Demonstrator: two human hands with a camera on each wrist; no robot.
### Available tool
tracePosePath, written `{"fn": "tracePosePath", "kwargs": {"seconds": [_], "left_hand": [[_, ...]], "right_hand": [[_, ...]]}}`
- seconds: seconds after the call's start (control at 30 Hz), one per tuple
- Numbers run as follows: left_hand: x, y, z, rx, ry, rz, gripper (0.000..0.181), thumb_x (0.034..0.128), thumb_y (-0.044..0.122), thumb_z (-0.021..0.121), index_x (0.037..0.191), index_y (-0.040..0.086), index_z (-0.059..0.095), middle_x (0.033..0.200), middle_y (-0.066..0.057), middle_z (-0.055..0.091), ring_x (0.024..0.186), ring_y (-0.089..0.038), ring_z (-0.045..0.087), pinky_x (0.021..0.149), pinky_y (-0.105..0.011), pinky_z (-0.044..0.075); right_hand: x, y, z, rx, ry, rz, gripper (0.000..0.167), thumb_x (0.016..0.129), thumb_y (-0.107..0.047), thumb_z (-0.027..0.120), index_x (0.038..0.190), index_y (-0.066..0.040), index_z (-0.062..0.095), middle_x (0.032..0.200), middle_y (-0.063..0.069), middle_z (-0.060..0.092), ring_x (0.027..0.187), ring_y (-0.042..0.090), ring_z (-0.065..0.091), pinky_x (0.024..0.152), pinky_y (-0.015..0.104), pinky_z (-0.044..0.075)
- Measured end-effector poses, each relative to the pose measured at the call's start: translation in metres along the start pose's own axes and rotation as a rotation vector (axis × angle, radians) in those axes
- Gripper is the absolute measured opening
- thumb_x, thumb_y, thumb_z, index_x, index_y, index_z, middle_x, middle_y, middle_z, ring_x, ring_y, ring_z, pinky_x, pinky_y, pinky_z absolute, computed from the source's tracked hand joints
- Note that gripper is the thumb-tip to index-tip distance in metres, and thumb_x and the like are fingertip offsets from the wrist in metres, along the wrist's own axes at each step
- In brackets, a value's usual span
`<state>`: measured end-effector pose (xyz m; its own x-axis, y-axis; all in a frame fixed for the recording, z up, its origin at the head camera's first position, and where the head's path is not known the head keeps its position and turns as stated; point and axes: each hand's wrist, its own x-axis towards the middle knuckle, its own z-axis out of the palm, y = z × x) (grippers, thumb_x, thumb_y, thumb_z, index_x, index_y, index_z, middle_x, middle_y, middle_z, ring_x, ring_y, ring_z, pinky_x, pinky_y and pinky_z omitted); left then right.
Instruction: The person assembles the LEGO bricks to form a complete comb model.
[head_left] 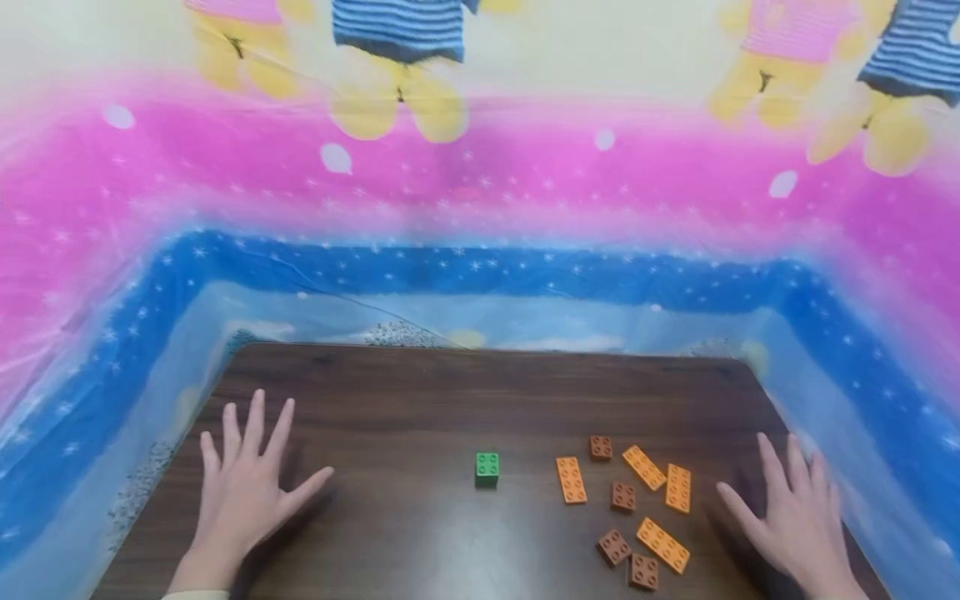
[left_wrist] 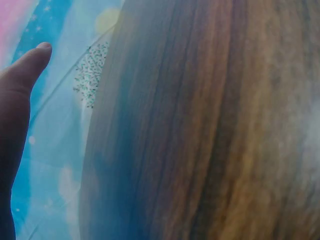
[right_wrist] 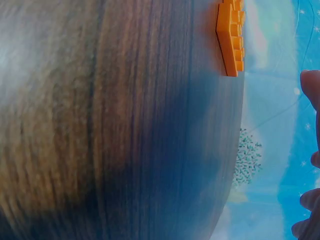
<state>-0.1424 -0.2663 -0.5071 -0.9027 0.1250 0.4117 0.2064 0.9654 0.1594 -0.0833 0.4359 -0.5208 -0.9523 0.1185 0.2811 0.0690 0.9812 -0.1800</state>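
Note:
The left hand (head_left: 247,492) is spread over the left side of the dark wooden table, holding nothing; its thumb (left_wrist: 30,67) shows at the left of the left wrist view. Over the table's right side, the right hand (head_left: 798,521) has its fingers spread and holds nothing. A green brick (head_left: 487,470) stands alone near the middle. Between it and the right hand lie several loose orange bricks (head_left: 678,488) and several smaller brown bricks (head_left: 623,497). An orange brick (right_wrist: 230,42) appears at the top of the right wrist view.
The brown table (head_left: 375,392) has its far edge against a cloth backdrop (head_left: 465,267) of blue, pink and cream with printed bear figures. The cloth also runs down along the table's left and right sides.

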Motion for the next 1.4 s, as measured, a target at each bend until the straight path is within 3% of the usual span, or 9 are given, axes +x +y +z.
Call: {"fn": "tracePosePath", "kwargs": {"seconds": [0.2, 0.33, 0.5, 0.77, 1.1, 1.27, 1.4], "left_hand": [[0.001, -0.004, -0.006, -0.013, -0.063, -0.032, 0.117, 0.0833, 0.076, 0.07, 0.171, 0.022, 0.013, 0.175, -0.02, -0.002, 0.156, -0.054, -0.007, 0.113, -0.083, 0.0], [0.005, 0.003, 0.002, -0.046, -0.069, -0.005, 0.117, 0.0831, 0.075, 0.071, 0.17, 0.022, 0.014, 0.175, -0.019, -0.003, 0.157, -0.054, -0.008, 0.113, -0.084, 0.002], [0.013, 0.017, 0.01, -0.105, -0.046, 0.042, 0.116, 0.0819, 0.072, 0.074, 0.17, 0.021, 0.018, 0.175, -0.021, 0.004, 0.155, -0.058, 0.0, 0.112, -0.085, 0.009], [0.019, 0.044, 0.023, -0.218, -0.09, 0.106, 0.114, 0.0834, 0.064, 0.079, 0.17, 0.023, 0.018, 0.175, -0.02, 0.007, 0.155, -0.059, 0.008, 0.11, -0.083, 0.02], [0.027, 0.084, 0.038, -0.325, -0.203, 0.149, 0.11, 0.0873, 0.067, 0.075, 0.17, 0.027, 0.015, 0.175, -0.017, 0.013, 0.155, -0.056, 0.016, 0.116, -0.076, 0.024], [0.028, 0.103, 0.046, -0.387, -0.207, 0.189, 0.108, 0.0874, 0.064, 0.077, 0.17, 0.025, 0.02, 0.172, -0.018, 0.023, 0.152, -0.052, 0.029, 0.112, -0.072, 0.035], [0.027, 0.118, 0.05, -0.448, -0.244, 0.181, 0.103, 0.0878, 0.062, 0.078, 0.168, 0.025, 0.025, 0.17, -0.016, 0.03, 0.147, -0.044, 0.043, 0.107, -0.066, 0.045]], "right_hand": [[0.005, -0.008, 0.003, 0.038, 0.019, -0.032, 0.102, 0.095, -0.061, 0.067, 0.169, -0.013, 0.017, 0.172, 0.029, 0.0, 0.154, 0.059, -0.006, 0.114, 0.081, 0.003], [0.002, -0.005, -0.001, 0.031, 0.034, -0.04, 0.101, 0.095, -0.06, 0.068, 0.169, -0.012, 0.02, 0.172, 0.03, 0.003, 0.156, 0.057, -0.003, 0.115, 0.081, 0.002], [0.008, -0.013, -0.001, 0.045, 0.039, -0.06, 0.099, 0.094, -0.059, 0.07, 0.168, -0.011, 0.024, 0.172, 0.03, 0.008, 0.154, 0.059, 0.005, 0.112, 0.083, 0.01], [0.017, -0.041, 0.006, 0.07, 0.003, -0.111, 0.094, 0.095, -0.058, 0.071, 0.166, -0.012, 0.03, 0.167, 0.031, 0.026, 0.15, 0.06, 0.02, 0.109, 0.082, 0.021], [0.034, -0.077, 0.014, 0.102, 0.006, -0.25, 0.086, 0.092, -0.054, 0.076, 0.16, -0.011, 0.043, 0.159, 0.028, 0.044, 0.146, 0.055, 0.035, 0.111, 0.076, 0.029], [0.04, -0.095, 0.019, 0.111, 0.011, -0.327, 0.082, 0.092, -0.05, 0.078, 0.155, -0.006, 0.05, 0.153, 0.027, 0.052, 0.143, 0.052, 0.042, 0.112, 0.071, 0.034], [0.044, -0.108, 0.023, 0.13, -0.044, -0.36, 0.08, 0.094, -0.05, 0.077, 0.155, -0.007, 0.049, 0.151, 0.024, 0.054, 0.143, 0.05, 0.044, 0.112, 0.071, 0.035]]}}
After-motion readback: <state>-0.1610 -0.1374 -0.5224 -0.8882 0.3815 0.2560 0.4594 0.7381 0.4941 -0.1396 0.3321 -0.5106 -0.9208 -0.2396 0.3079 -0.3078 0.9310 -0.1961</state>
